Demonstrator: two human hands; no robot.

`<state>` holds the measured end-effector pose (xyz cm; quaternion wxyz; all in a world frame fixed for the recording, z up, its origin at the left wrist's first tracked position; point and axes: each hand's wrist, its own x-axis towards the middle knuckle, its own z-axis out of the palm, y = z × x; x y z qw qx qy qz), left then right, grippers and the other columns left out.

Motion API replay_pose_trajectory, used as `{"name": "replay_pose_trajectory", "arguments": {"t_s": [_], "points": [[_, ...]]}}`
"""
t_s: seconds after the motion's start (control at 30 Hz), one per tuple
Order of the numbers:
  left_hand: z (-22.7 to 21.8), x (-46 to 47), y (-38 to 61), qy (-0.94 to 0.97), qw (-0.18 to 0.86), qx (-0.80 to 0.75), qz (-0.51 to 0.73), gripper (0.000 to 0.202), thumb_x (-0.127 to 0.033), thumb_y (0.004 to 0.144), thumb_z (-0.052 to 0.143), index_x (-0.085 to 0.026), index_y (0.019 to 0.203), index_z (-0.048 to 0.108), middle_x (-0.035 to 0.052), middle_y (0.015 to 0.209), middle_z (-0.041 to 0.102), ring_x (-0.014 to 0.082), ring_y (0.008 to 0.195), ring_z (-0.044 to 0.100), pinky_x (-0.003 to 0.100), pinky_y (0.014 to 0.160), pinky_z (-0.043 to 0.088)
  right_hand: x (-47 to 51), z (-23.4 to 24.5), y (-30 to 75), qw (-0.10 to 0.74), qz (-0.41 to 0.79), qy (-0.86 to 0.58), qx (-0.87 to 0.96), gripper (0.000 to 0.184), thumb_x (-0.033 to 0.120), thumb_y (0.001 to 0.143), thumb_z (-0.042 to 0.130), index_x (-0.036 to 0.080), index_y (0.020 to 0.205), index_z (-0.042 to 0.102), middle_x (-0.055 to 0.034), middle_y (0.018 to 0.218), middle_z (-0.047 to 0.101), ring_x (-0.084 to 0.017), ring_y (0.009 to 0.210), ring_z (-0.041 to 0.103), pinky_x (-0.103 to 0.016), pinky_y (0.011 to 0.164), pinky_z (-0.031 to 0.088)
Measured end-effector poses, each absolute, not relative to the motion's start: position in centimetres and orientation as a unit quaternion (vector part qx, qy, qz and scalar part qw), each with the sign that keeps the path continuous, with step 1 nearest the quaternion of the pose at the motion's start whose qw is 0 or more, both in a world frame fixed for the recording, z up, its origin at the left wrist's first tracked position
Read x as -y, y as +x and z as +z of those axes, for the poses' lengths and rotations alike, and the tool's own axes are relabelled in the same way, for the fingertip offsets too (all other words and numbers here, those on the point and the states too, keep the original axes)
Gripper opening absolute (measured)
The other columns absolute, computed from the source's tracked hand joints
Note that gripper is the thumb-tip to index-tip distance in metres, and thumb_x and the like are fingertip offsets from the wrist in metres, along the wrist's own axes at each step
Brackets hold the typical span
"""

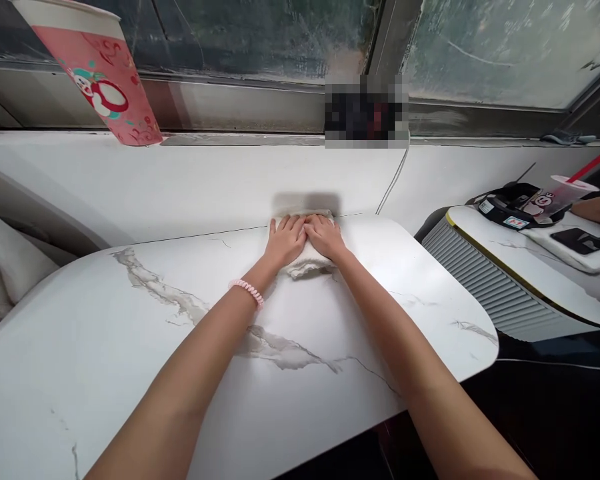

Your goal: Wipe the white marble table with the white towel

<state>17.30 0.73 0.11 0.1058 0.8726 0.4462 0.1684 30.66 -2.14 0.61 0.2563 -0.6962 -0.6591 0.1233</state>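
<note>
A folded whitish cloth [307, 263] lies at the far edge of the white marble-patterned table [190, 373], against the wall. On its left part my left hand [286, 241] rests flat, palm down, with the fingers stretched apart toward the wall. My right hand [326, 237] lies flat on the cloth's right part, its fingers pointing forward and touching the left hand. Both palms and the cloth's middle are hidden beneath the hands. A pink coiled band [248, 292] circles my left wrist.
A pink paper cup [107, 80] stands on the window ledge at upper left. A thin cable [394, 179] hangs down the wall. At right, a side table [520, 257] carries a plastic cup [555, 200] with a red straw, a phone [583, 240] and a black strap-like item. Grey fabric [10, 260] borders the left.
</note>
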Motion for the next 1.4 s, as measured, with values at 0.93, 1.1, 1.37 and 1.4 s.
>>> {"name": "replay_pose_trajectory", "arguments": {"t_s": [0.93,1.1,1.37,1.4], "points": [[0.2,20.3,16.0,0.875,0.102,-0.456,0.126,0.059,-0.030,0.096,0.028,-0.012,0.152,0.028,0.0146,0.160,0.022,0.0357,0.149,0.010,0.069,0.114,0.008,23.2,1.6,29.9,0.106,0.037,-0.640,0.761,0.053,0.036,0.099,0.025,0.011,0.144,0.038,-0.0206,0.153,0.034,-0.032,0.146,0.024,-0.062,0.117,0.008],[0.3,23.8,16.2,0.898,0.100,-0.418,0.094,0.062,-0.034,0.096,0.032,-0.008,0.152,0.026,0.0187,0.161,0.013,0.0409,0.148,0.005,0.072,0.112,0.006,27.2,1.7,30.7,0.106,0.042,-0.648,0.753,0.052,0.033,0.095,0.029,0.010,0.140,0.042,-0.0202,0.153,0.035,-0.032,0.145,0.025,-0.061,0.118,0.006],[1.4,23.8,17.2,0.911,0.077,-0.401,0.053,0.063,-0.040,0.099,0.027,-0.005,0.152,0.025,0.0196,0.160,0.017,0.0396,0.148,0.006,0.066,0.116,0.005,26.7,1.8,31.4,0.150,0.081,-0.663,0.729,0.045,0.023,0.086,0.028,0.015,0.126,0.048,-0.0166,0.144,0.046,-0.031,0.141,0.032,-0.063,0.115,0.016],[1.5,23.3,17.3,0.910,0.084,-0.404,0.046,0.063,-0.040,0.099,0.027,-0.006,0.152,0.024,0.0186,0.160,0.017,0.0388,0.148,0.006,0.065,0.117,0.005,26.2,1.7,31.6,0.158,0.079,-0.661,0.729,0.044,0.023,0.086,0.029,0.017,0.124,0.048,-0.0162,0.143,0.047,-0.031,0.140,0.033,-0.063,0.115,0.017]]}}
